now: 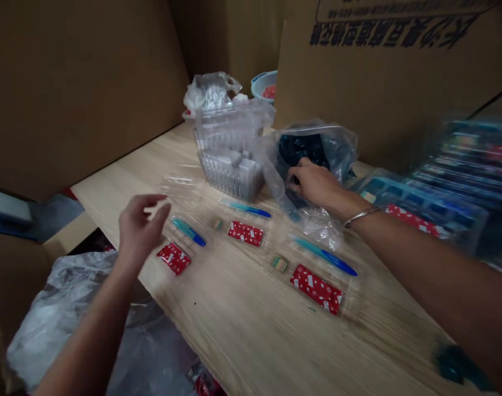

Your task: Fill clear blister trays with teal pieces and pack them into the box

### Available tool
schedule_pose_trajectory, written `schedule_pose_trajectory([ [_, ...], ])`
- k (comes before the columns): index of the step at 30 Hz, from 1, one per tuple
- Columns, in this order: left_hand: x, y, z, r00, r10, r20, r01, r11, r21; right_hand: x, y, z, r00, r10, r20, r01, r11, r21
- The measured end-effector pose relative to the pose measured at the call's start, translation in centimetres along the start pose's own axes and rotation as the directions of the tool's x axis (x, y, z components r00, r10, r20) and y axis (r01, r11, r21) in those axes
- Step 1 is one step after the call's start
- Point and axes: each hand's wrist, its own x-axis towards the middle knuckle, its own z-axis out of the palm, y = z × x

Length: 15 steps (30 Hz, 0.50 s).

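My left hand (140, 228) hovers at the table's left edge, thumb and fingers apart with nothing between them. Beside it lie a teal-and-blue pen (188, 231) and a red packet with white spots (174, 258), apparently in a clear plastic tray. My right hand (316, 184) reaches into the mouth of a clear plastic bag (341, 137) of glossy dark items (302, 148); its fingers are bent, their tips hidden. Two more sets lie nearer the middle: one has a red packet (246, 232) and a pen (248, 208), the other a packet (316, 289), a pen (325, 255) and a small striped block (280, 264).
Stacked clear plastic trays (232, 170) stand behind the sets, with a light blue basin (259, 82) farther back. Filled trays (424, 203) are piled at right. Cardboard (378, 82) walls the back; crumpled plastic (69, 308) hangs below the table's left edge.
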Motion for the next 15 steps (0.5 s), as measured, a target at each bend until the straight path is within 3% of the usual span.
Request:
schedule_pose_trajectory([
  [2,5.5,-2.6,0.8,0.979,-0.2,0.027,0.188,0.953,0.237,0.0,-0.1,-0.5,0.997,0.022,-0.078,-0.016,0.998,0.068],
  [3,7.4,-3.7,1.3,0.966,-0.252,0.055,0.22,0.917,0.334,0.0,-0.1,-0.7,0.991,0.044,-0.123,-0.032,0.994,0.1],
  [5,9.5,-5.5,2.4,0.964,-0.251,0.093,0.173,0.849,0.5,-0.2,-0.4,-1.2,0.979,0.079,-0.187,-0.05,0.987,0.155],
  [8,10.0,-6.5,3.3,0.974,-0.189,0.124,0.076,0.791,0.607,-0.8,-1.0,-2.1,0.968,0.061,-0.243,-0.001,0.971,0.24],
  [12,9.9,-5.9,2.7,0.954,-0.288,0.083,0.204,0.826,0.525,-2.1,-2.4,-4.4,0.902,0.025,-0.431,0.15,0.918,0.368],
  [15,9.7,-4.7,1.8,0.94,-0.325,0.104,0.251,0.865,0.434,-4.8,-3.7,-7.3,0.853,0.013,-0.522,0.223,0.895,0.387],
])
